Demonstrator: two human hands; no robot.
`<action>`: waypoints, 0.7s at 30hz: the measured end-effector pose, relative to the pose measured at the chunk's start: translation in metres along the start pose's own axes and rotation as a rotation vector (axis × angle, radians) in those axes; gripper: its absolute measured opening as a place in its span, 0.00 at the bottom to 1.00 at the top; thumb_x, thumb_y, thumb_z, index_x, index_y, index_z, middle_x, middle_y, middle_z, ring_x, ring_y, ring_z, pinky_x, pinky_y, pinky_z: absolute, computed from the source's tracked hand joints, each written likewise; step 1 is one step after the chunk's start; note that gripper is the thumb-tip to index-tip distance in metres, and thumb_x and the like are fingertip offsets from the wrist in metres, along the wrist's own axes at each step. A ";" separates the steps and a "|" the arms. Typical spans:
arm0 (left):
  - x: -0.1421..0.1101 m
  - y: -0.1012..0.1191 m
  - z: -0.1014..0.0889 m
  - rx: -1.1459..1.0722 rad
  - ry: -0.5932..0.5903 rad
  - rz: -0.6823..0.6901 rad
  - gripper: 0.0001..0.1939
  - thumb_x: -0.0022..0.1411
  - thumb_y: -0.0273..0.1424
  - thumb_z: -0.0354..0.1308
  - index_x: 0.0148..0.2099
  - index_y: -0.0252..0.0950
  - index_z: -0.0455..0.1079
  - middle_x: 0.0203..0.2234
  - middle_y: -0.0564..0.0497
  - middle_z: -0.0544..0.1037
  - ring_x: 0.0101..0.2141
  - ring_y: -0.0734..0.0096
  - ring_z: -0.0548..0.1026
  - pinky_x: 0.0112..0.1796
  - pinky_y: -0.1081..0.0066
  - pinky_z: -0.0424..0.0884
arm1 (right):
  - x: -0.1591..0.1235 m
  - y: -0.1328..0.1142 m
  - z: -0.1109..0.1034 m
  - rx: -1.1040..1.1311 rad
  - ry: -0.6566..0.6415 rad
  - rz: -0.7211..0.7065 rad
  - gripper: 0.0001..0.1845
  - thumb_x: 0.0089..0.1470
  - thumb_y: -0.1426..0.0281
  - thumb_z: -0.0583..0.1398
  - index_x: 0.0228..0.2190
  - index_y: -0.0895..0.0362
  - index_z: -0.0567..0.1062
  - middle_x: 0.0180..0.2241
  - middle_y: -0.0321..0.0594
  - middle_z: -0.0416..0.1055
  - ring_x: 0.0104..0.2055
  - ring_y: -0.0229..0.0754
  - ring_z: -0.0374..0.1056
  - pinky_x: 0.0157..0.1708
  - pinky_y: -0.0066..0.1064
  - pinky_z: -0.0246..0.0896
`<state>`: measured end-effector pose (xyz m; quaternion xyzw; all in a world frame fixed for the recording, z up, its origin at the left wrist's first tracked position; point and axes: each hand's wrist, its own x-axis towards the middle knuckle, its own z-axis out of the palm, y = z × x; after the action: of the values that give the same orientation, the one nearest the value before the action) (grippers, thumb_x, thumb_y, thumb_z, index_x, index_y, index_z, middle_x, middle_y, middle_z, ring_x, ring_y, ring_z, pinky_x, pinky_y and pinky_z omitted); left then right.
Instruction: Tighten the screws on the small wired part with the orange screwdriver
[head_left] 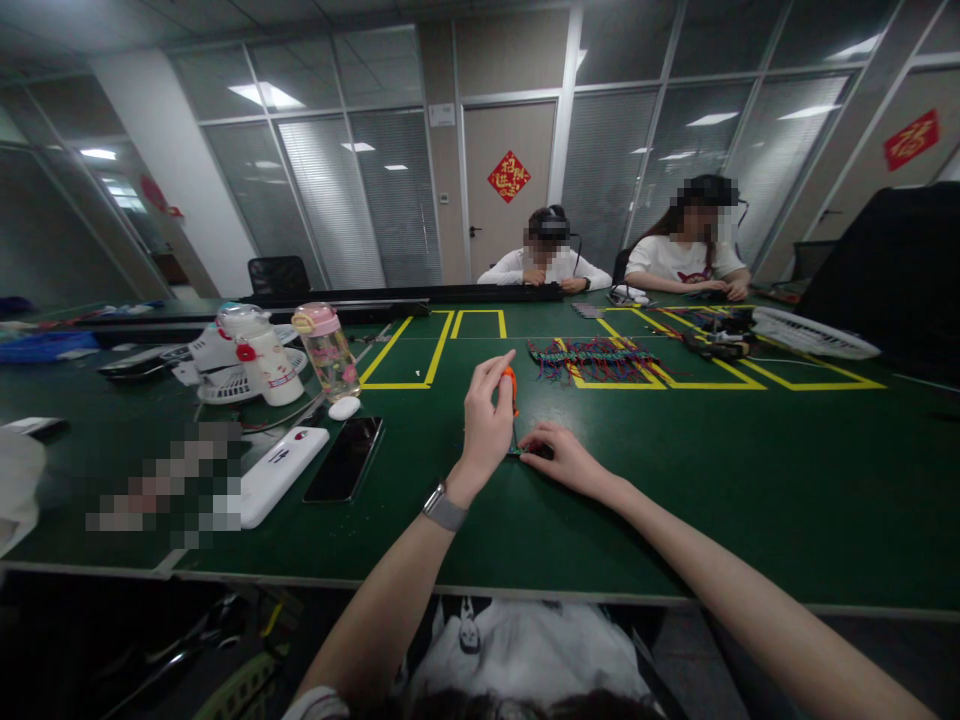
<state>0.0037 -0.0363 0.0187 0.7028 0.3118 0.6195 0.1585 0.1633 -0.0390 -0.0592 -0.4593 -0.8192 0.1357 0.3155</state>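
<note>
My left hand (486, 418) is closed round the orange handle of a screwdriver (514, 390). The tool stands upright, its thin shaft pointing down at a small green circuit board (514, 453) on the table. Low on the table, my right hand (553, 455) pinches the board's right side with its fingertips. Dark wires seem to lie under that palm, mostly hidden. Beyond both hands, a row of small boards with red and blue wires (600, 358) lies across the yellow tape.
On the green table (712, 480), left of my arm, lie a black phone (345, 460) and a white power bank (281, 475). Behind them stand a white bottle (270, 355) and a pink-lidded bottle (330, 350). Two people (690, 245) sit across the table.
</note>
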 end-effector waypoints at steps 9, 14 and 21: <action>0.001 0.000 -0.001 0.020 -0.020 0.004 0.16 0.67 0.30 0.48 0.54 0.40 0.69 0.43 0.47 0.70 0.42 0.71 0.71 0.46 0.68 0.68 | 0.000 -0.001 0.000 0.004 0.003 0.003 0.05 0.51 0.72 0.62 0.33 0.58 0.77 0.31 0.41 0.71 0.35 0.43 0.66 0.38 0.35 0.61; -0.001 0.002 0.000 0.068 -0.017 0.036 0.12 0.63 0.31 0.56 0.49 0.40 0.72 0.36 0.50 0.71 0.37 0.70 0.71 0.42 0.68 0.69 | -0.001 -0.001 -0.001 0.009 -0.003 0.008 0.05 0.52 0.72 0.62 0.34 0.58 0.77 0.32 0.41 0.71 0.36 0.43 0.66 0.39 0.35 0.61; 0.000 0.002 -0.001 -0.019 -0.087 0.010 0.18 0.68 0.27 0.44 0.57 0.41 0.65 0.44 0.47 0.71 0.43 0.71 0.71 0.45 0.68 0.68 | 0.000 -0.001 -0.001 0.009 0.000 -0.001 0.05 0.52 0.72 0.62 0.33 0.57 0.77 0.31 0.41 0.71 0.36 0.43 0.66 0.39 0.35 0.61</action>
<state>0.0035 -0.0379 0.0196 0.7290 0.2951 0.5922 0.1754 0.1630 -0.0400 -0.0583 -0.4575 -0.8187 0.1393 0.3179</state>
